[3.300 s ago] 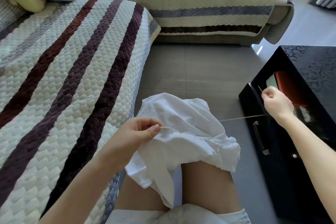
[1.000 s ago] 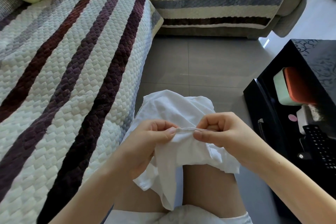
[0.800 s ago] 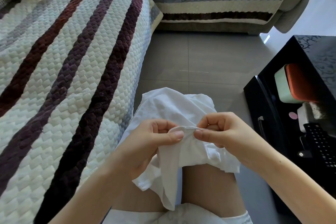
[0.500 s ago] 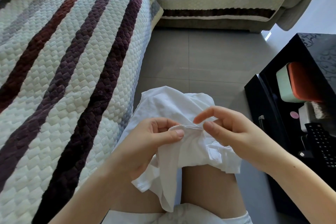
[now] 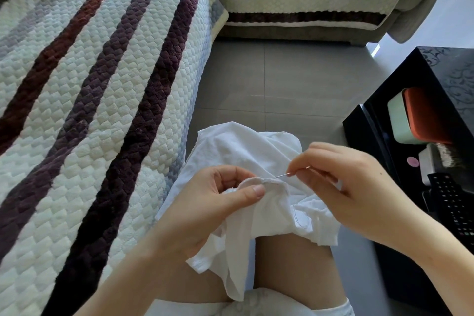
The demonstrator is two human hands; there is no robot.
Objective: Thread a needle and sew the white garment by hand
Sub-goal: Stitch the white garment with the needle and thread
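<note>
The white garment (image 5: pixel 238 151) lies bunched over my knees. My left hand (image 5: pixel 213 202) pinches a folded hem of it between thumb and fingers. A thin steel needle (image 5: pixel 283 175) sticks out of that hem to the right. My right hand (image 5: pixel 341 182) pinches the needle's free end between thumb and forefinger, just right of the hem. I cannot make out the thread.
A striped quilted sofa (image 5: pixel 89 84) runs along my left and across the back. Grey floor tiles (image 5: pixel 282 84) lie ahead. A black cabinet (image 5: pixel 423 136) at right holds an orange and green box (image 5: pixel 415 115) and a remote control (image 5: pixel 451 202).
My right hand came back from an arm's-length pull of thread, met the hem, pushed the needle through it, then shifted its pinch to the end that sticks out to the right.
</note>
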